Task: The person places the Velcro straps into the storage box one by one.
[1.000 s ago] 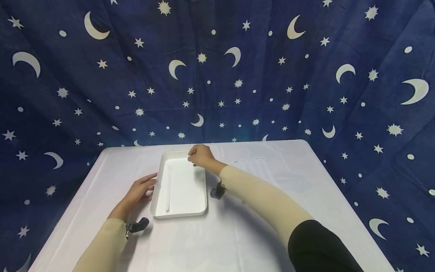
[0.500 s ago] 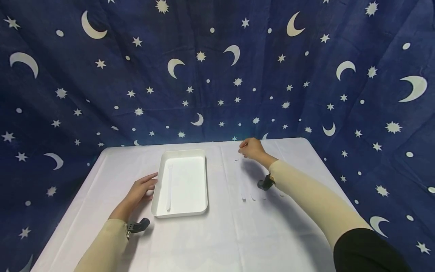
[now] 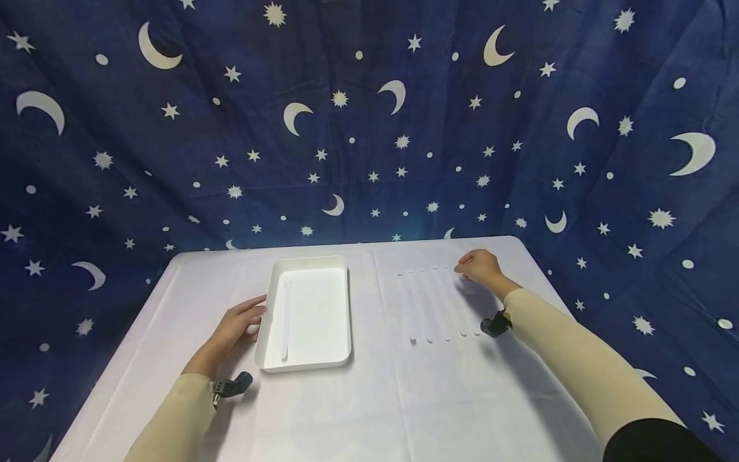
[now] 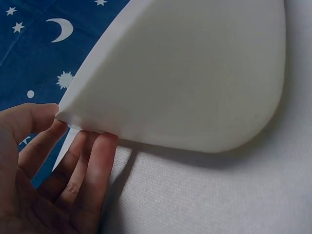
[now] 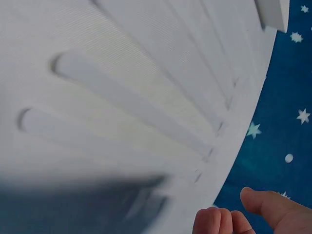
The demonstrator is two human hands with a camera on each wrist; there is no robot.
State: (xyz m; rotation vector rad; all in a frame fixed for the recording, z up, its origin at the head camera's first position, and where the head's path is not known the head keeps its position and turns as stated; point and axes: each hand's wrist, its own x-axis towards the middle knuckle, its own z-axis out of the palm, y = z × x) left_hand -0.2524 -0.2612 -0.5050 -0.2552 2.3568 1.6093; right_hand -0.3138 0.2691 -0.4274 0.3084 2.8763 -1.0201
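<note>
One white tray (image 3: 306, 359) — one fork (image 3: 285, 321) inside — five forks in row (image 3: 435, 305) on table

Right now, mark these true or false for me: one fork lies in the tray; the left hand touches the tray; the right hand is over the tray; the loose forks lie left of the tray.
1. One white fork lies in the white tray. True.
2. The left hand touches the tray's left side. True.
3. The right hand is over the tray. False: it is at the far end of the row of forks on the table.
4. The row lies left of the tray. False: right of it.
</note>
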